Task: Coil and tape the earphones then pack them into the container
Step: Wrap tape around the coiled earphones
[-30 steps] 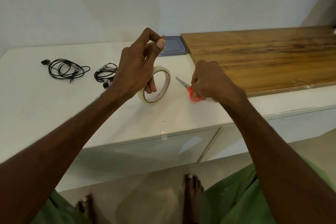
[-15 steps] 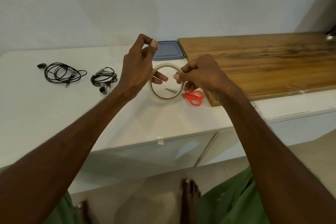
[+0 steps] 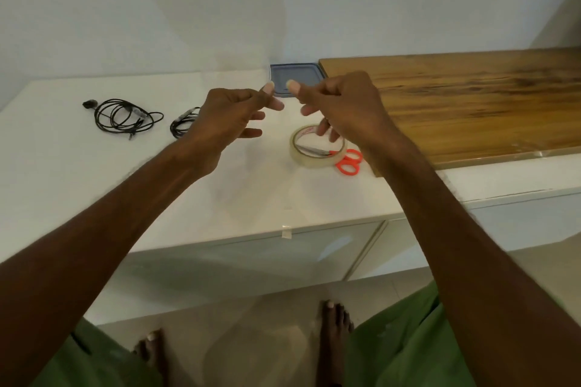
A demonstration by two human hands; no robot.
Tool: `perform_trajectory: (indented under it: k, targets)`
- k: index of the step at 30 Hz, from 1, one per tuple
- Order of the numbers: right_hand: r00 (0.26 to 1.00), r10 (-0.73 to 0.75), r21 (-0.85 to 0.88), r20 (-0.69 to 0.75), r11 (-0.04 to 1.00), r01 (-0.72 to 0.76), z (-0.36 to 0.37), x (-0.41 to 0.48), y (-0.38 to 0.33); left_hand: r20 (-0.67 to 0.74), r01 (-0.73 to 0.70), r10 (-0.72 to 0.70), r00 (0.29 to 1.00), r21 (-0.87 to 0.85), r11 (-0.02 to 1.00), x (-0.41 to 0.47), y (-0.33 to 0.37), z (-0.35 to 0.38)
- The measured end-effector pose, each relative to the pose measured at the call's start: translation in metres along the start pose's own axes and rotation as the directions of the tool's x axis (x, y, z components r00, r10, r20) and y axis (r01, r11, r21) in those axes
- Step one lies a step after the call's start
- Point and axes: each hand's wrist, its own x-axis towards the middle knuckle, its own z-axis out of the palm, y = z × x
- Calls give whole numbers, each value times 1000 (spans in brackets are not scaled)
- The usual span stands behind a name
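While your left hand (image 3: 226, 122) and right hand (image 3: 342, 107) pinch thumb to forefinger mid-frame, on what is unclear, the clear tape roll (image 3: 314, 162) lies just below your right fingers (image 3: 334, 135), black coiled earphones (image 3: 125, 118) at frame left

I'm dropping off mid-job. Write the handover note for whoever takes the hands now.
Left hand and right hand: raised over the counter, close together, each pinching thumb to forefinger. Whether a clear strip runs between them cannot be made out.
Tape roll lies flat over the blades of the orange scissors.
Two loosely coiled earphones lie left: far coil, near coil.
Container, blue lid showing, sits by the wall.
Done: coiling.
Left: tape both, pack them.
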Motion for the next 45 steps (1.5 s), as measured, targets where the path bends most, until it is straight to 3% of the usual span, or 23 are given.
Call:
perform_trajectory:
  k: [3,11,18,22,26,31,36,45]
  targets:
    - [991,32,157,132,986,-53,9,-8,-8,34,29,-31,999,64,998,-12,-4,-8]
    - [959,23,112,283,992,-57,27,-22,-19,47,27,-34,998,155,988,-36,-12,-35]
    - [935,17,30,355,999,-30,39,-39,-33,193,61,-97,976,186,981,-61,-16,-55]
    - [895,44,35,444,997,-67,40,-51,-38,255,171,-212,943,175,970,-81,-15,-64]
    - [794,125,0,594,988,-155,38,-61,-39,333,317,-348,876,146,937,-109,-13,-70]
    - [775,183,-88,604,983,-163,45,-68,-34,213,329,-375,902,221,918,-132,-15,-70]
    - [783,188,-250,594,967,-42,60,-76,-36,107,305,-338,935,244,921,-127,-14,-86]
    - [827,87,-343,555,930,132,64,-78,-35,83,349,-369,926,190,918,-112,-17,-89]
